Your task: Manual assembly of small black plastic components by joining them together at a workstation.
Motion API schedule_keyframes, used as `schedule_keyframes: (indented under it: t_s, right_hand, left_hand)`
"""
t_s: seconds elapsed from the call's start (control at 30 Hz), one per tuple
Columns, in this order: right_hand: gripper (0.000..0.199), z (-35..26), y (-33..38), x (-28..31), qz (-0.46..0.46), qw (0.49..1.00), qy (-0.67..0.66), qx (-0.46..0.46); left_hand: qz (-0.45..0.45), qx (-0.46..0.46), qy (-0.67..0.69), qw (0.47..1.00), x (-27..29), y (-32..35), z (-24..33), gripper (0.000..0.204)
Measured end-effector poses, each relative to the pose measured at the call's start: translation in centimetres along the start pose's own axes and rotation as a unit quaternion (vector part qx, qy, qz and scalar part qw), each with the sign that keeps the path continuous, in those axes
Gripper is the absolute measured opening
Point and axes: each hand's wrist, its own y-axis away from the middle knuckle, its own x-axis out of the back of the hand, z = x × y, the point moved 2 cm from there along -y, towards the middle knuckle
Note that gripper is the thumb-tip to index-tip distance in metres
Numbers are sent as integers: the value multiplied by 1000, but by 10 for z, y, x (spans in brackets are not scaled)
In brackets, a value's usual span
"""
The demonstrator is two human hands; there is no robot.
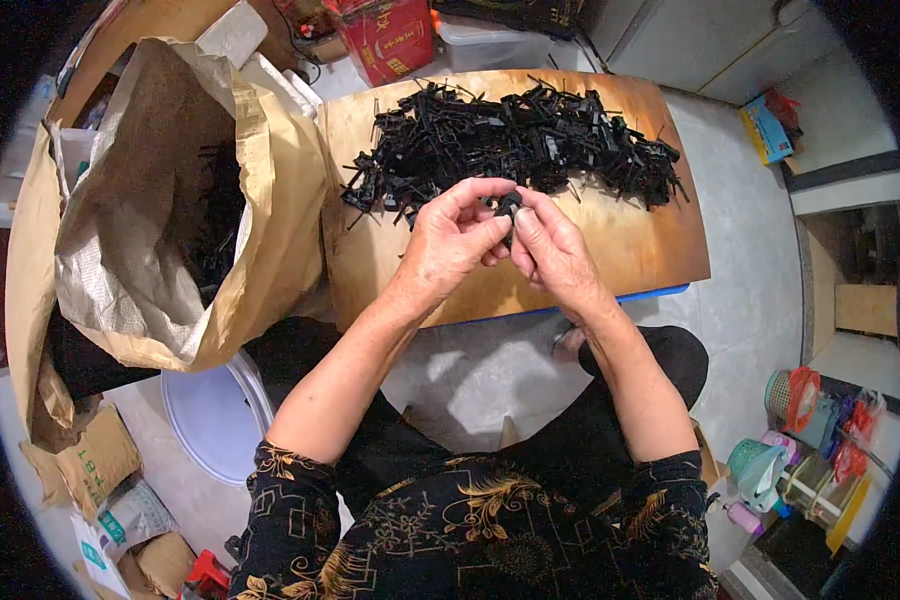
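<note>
Both hands meet over the near edge of a wooden board (pixel 370 262), thumbs and fingers pinching one small black plastic part (pixel 509 206). My left hand (pixel 452 232) grips it from the left, with the index finger curled over the top. From the right, my right hand (pixel 553 245) holds the same part between thumb and fingertips. Its exact shape is mostly hidden by the fingers. Just beyond the hands, a heap of black plastic parts (pixel 470 130) with thin sprue-like sticks spreads across the board.
To the left stands a large open paper sack (pixel 280 190) with a woven lining and black parts inside. A white round lid or basin (pixel 215 425) lies below it. A red box (pixel 382 40) is behind the board. Baskets and bags (pixel 770 465) sit at the right.
</note>
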Motion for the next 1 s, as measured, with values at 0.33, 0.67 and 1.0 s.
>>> schedule_keyframes:
  t_s: [0.33, 0.67, 1.0]
  right_hand:
    - [37, 9, -6, -8, 18, 999, -41, -11]
    - [34, 16, -11, -14, 26, 998, -43, -34]
    - [22, 15, -1, 8, 39, 988, 34, 145]
  left_hand:
    - [34, -33, -33, 998, -1, 0, -4, 28]
    - [128, -254, -295, 912, -2, 0, -18, 30]
    - [35, -71, -23, 997, -2, 8, 7, 35]
